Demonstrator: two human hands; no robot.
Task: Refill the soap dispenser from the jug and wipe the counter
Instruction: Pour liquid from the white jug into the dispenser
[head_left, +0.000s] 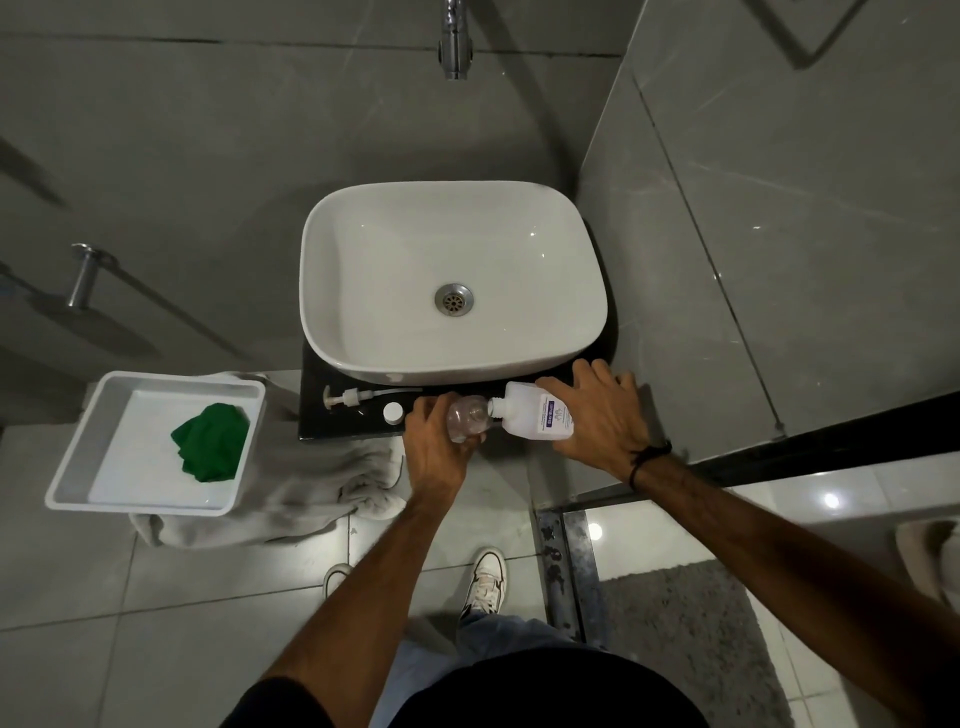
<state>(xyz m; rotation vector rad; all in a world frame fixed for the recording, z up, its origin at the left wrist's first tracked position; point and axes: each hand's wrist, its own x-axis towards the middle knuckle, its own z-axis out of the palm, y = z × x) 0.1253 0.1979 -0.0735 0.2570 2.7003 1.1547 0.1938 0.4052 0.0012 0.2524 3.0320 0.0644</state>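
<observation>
My left hand grips a clear soap dispenser bottle at the front edge of the black counter. My right hand holds a white jug with a purple label, tipped sideways so its neck meets the dispenser's open mouth. The dispenser's pump lies flat on the counter to the left, and a white round cap rests beside it. A green cloth lies crumpled in a white tray at the left.
A white basin fills most of the counter, under a chrome tap. A grey towel hangs under the tray. A glass partition with a dark frame stands at the right. My shoes are on the tiled floor.
</observation>
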